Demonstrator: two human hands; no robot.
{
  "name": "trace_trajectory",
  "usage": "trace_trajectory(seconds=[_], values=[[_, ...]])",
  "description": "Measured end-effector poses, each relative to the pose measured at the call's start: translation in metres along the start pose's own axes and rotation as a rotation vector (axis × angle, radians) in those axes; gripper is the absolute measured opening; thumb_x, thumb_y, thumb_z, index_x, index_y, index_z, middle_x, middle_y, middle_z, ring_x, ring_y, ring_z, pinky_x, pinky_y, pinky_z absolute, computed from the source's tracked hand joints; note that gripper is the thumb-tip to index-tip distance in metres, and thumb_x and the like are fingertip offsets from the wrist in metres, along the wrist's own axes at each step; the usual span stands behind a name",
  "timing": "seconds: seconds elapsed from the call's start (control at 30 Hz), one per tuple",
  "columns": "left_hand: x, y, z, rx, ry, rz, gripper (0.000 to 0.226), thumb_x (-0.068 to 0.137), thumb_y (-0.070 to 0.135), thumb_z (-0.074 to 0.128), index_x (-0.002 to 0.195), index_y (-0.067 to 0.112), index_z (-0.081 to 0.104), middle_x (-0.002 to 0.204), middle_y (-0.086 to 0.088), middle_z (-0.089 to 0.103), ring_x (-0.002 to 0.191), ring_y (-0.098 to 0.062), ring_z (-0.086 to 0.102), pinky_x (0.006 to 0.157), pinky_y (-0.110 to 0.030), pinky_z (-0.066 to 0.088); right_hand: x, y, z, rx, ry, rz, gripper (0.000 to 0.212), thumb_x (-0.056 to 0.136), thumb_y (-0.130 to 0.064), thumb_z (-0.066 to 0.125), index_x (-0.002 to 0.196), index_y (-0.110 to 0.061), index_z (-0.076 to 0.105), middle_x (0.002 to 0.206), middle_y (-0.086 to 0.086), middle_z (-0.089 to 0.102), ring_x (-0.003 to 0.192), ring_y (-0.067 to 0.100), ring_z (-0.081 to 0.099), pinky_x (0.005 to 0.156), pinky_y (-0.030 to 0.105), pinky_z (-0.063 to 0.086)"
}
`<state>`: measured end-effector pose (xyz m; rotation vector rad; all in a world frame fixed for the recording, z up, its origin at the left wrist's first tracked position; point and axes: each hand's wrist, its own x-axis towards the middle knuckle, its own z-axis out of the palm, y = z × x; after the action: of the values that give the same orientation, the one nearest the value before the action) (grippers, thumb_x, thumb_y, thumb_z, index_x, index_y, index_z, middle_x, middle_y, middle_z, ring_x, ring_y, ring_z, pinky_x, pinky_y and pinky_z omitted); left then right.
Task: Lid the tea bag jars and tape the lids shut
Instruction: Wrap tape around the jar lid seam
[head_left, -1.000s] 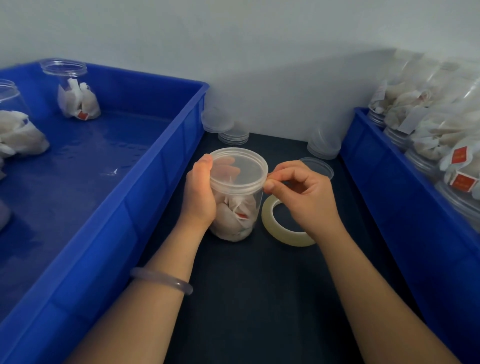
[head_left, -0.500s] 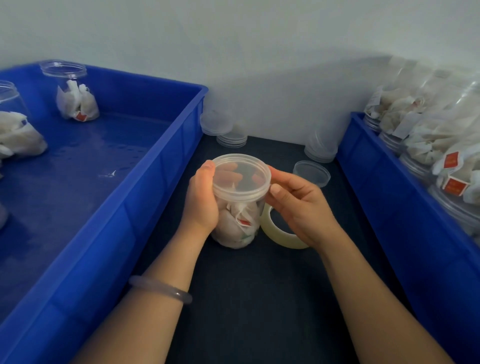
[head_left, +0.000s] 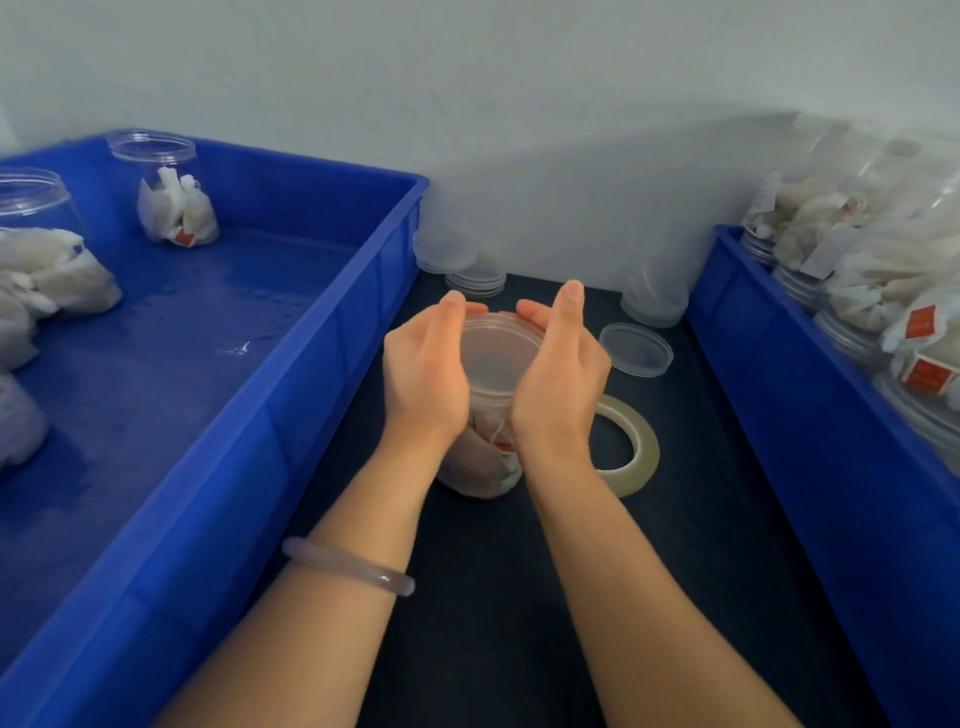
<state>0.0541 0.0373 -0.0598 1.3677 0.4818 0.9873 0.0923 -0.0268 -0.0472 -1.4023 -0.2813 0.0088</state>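
A clear plastic jar (head_left: 483, 465) holding tea bags stands on the dark table between two blue bins. Its clear lid (head_left: 496, 356) sits on top. My left hand (head_left: 423, 376) wraps the lid's left side and my right hand (head_left: 558, 387) wraps its right side. The thumbs lie along the near rim and the fingers curl round the far edge. A roll of clear tape (head_left: 634, 452) lies flat on the table just right of the jar, partly behind my right wrist.
The left blue bin (head_left: 311, 374) holds an open tea bag jar (head_left: 169, 195) and others at its left edge. The right blue bin (head_left: 769, 374) is packed with filled jars. A loose lid (head_left: 635, 349) and lid stacks (head_left: 475, 278) (head_left: 655, 301) sit by the back wall.
My right hand left the lid's right edge, where it pinched, and now cups the lid opposite my left hand. The left hand slid up from the jar body to the lid.
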Motion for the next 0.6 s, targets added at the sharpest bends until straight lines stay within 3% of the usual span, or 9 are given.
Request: trace_trajectory(seconds=[0.1, 0.17, 0.23, 0.3, 0.37, 0.43, 0.53, 0.6], values=[[0.003, 0.000, -0.001, 0.006, 0.002, -0.015, 0.031, 0.081, 0.039, 0.044, 0.080, 0.025, 0.072, 0.078, 0.007, 0.072, 0.079, -0.008, 0.067, 0.068, -0.023, 0.049, 0.001, 0.005, -0.001, -0.004, 0.009, -0.014, 0.048, 0.099, -0.050, 0.035, 0.087, -0.019, 0.071, 0.075, -0.010, 0.071, 0.072, -0.002, 0.065, 0.060, 0.009, 0.048], [0.000, 0.002, -0.003, 0.038, -0.046, -0.006, 0.028, 0.087, 0.035, 0.045, 0.088, 0.024, 0.070, 0.084, 0.007, 0.071, 0.083, -0.006, 0.066, 0.073, -0.025, 0.048, 0.005, 0.005, -0.003, -0.031, -0.056, 0.010, 0.047, 0.100, -0.049, 0.034, 0.091, -0.021, 0.070, 0.079, -0.011, 0.072, 0.075, -0.003, 0.065, 0.062, 0.008, 0.047], [-0.006, 0.004, -0.007, 0.084, -0.135, 0.008, 0.026, 0.093, 0.039, 0.041, 0.091, 0.032, 0.066, 0.088, 0.018, 0.069, 0.086, 0.005, 0.063, 0.076, -0.015, 0.045, 0.012, 0.004, -0.009, -0.068, -0.157, 0.059, 0.049, 0.100, -0.050, 0.031, 0.104, -0.019, 0.069, 0.093, -0.008, 0.073, 0.083, -0.001, 0.066, 0.069, 0.009, 0.048], [-0.015, 0.008, -0.016, 0.185, -0.185, 0.025, 0.031, 0.091, 0.054, 0.033, 0.086, 0.040, 0.061, 0.086, 0.034, 0.064, 0.085, 0.017, 0.057, 0.072, -0.003, 0.041, 0.017, -0.001, -0.018, -0.149, -0.126, 0.027, 0.051, 0.101, -0.049, 0.030, 0.109, -0.014, 0.067, 0.102, -0.002, 0.071, 0.089, 0.001, 0.064, 0.075, 0.008, 0.045], [-0.018, 0.011, -0.025, 0.217, -0.069, 0.027, 0.048, 0.085, 0.063, 0.028, 0.080, 0.034, 0.066, 0.083, 0.023, 0.069, 0.084, 0.008, 0.062, 0.078, -0.015, 0.047, 0.021, -0.008, -0.029, -0.184, 0.039, -0.064, 0.046, 0.101, -0.045, 0.033, 0.100, -0.015, 0.068, 0.093, 0.001, 0.069, 0.085, 0.003, 0.063, 0.077, 0.016, 0.048], [-0.010, 0.013, -0.031, 0.195, 0.043, 0.005, 0.051, 0.087, 0.061, 0.030, 0.086, 0.028, 0.069, 0.089, 0.013, 0.070, 0.095, -0.004, 0.064, 0.087, -0.030, 0.049, 0.015, -0.013, -0.035, -0.146, 0.015, -0.018, 0.047, 0.101, -0.047, 0.031, 0.097, -0.017, 0.068, 0.083, -0.002, 0.072, 0.077, 0.003, 0.066, 0.071, 0.021, 0.048], [-0.009, 0.019, -0.022, 0.041, -0.226, -0.062, 0.061, 0.089, 0.061, 0.033, 0.120, 0.017, 0.061, 0.115, 0.007, 0.066, 0.113, -0.009, 0.060, 0.096, -0.029, 0.046, -0.010, -0.011, -0.032, -0.063, -0.154, 0.064, 0.044, 0.098, -0.055, 0.033, 0.096, -0.026, 0.067, 0.085, -0.016, 0.073, 0.081, -0.006, 0.066, 0.073, 0.012, 0.048], [-0.017, 0.017, -0.011, 0.041, -0.310, 0.015, 0.057, 0.091, 0.054, 0.035, 0.118, 0.014, 0.064, 0.107, 0.007, 0.071, 0.104, -0.003, 0.064, 0.085, -0.015, 0.047, -0.025, -0.007, -0.029, -0.048, -0.166, -0.039, 0.040, 0.092, -0.059, 0.041, 0.099, -0.029, 0.067, 0.093, -0.021, 0.070, 0.089, -0.010, 0.062, 0.074, 0.005, 0.045]])
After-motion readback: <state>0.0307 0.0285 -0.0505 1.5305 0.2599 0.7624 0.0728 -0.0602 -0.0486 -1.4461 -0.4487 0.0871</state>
